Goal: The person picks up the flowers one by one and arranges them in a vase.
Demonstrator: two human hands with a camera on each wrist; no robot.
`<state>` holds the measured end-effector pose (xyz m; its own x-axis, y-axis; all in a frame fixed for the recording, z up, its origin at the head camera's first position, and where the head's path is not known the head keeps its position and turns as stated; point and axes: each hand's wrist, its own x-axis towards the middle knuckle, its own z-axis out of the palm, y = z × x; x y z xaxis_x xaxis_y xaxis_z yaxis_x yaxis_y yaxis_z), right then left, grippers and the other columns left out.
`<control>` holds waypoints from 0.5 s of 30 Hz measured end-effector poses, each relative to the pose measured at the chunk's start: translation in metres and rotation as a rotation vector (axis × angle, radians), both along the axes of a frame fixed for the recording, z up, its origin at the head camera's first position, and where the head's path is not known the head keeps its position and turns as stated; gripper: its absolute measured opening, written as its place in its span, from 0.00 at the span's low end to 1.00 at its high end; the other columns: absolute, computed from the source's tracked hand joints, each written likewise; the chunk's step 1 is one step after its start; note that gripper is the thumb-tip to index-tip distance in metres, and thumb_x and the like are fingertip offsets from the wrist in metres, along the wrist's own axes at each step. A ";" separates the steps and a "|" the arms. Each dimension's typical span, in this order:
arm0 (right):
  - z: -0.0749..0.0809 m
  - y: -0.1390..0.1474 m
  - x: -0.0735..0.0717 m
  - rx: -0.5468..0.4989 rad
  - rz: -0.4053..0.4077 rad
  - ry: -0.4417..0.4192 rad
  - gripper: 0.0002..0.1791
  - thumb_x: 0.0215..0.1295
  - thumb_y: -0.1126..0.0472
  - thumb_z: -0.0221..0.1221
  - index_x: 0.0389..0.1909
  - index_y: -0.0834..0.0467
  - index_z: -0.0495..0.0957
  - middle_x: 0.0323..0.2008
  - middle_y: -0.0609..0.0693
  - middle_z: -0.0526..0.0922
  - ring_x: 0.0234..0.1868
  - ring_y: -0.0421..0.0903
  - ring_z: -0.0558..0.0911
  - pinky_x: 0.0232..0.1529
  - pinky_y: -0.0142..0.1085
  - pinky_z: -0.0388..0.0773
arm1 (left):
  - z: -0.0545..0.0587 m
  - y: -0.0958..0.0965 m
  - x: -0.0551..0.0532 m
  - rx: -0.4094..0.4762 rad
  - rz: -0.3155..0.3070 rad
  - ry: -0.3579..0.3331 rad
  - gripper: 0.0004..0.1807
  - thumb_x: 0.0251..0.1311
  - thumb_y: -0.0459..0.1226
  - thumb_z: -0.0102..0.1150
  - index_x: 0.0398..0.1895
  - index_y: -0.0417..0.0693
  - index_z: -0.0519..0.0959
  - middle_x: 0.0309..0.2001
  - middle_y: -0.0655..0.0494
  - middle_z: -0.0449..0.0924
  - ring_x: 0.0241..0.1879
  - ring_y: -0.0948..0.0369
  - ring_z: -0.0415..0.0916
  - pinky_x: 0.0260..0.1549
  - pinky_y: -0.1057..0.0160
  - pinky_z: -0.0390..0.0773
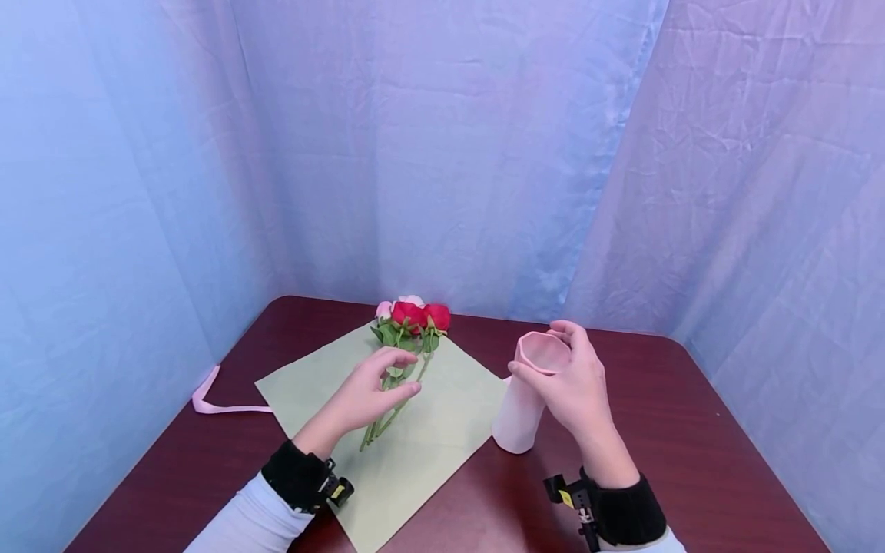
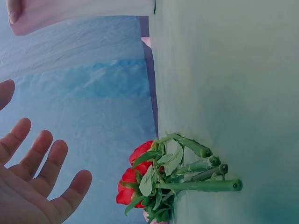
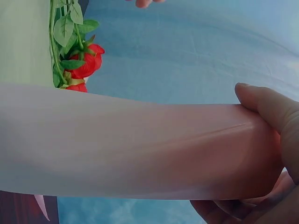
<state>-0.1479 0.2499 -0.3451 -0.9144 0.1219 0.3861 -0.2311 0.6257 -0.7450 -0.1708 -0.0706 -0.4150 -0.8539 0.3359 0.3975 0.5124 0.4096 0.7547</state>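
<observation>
A tall vase [image 1: 520, 411], pink at its rim and whiter toward its base, stands by the right corner of a sheet of pale green wrapping paper [image 1: 442, 438]. My right hand [image 1: 579, 388] grips it round the upper end, thumb on the near side and fingers behind. In the right wrist view the vase [image 3: 140, 144] runs across most of the picture. My left hand [image 1: 366, 393] hovers over the paper with fingers spread and holds nothing. Under and beyond it lie red and pink roses [image 1: 409, 315], their green stems pointing toward me; part of the stems is hidden behind this hand.
A pale pink ribbon [image 1: 235, 408] reaches out from the paper's left corner across the dark red table [image 1: 643, 399]. Bluish cloth [image 1: 442, 153] hangs behind the table and on both sides.
</observation>
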 end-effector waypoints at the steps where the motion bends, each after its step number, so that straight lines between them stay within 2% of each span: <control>1: 0.000 -0.001 0.000 -0.001 0.002 0.003 0.49 0.45 0.42 0.80 0.67 0.52 0.68 0.61 0.53 0.74 0.60 0.53 0.74 0.55 0.51 0.72 | 0.000 0.000 0.000 0.004 -0.002 -0.001 0.23 0.64 0.43 0.69 0.60 0.49 0.79 0.57 0.57 0.78 0.57 0.54 0.75 0.51 0.50 0.75; 10: -0.001 -0.006 0.001 0.001 0.019 0.017 0.49 0.44 0.44 0.81 0.66 0.52 0.68 0.59 0.52 0.75 0.58 0.52 0.75 0.53 0.50 0.73 | 0.000 0.000 -0.001 0.011 -0.005 -0.002 0.23 0.64 0.42 0.69 0.60 0.47 0.79 0.57 0.53 0.79 0.57 0.54 0.76 0.51 0.49 0.75; 15: -0.002 -0.006 0.001 0.009 0.026 0.004 0.49 0.45 0.44 0.80 0.67 0.53 0.68 0.61 0.52 0.74 0.60 0.52 0.74 0.55 0.50 0.73 | -0.002 0.000 -0.002 0.005 -0.001 0.004 0.22 0.64 0.43 0.69 0.60 0.48 0.79 0.56 0.56 0.79 0.56 0.55 0.75 0.50 0.50 0.75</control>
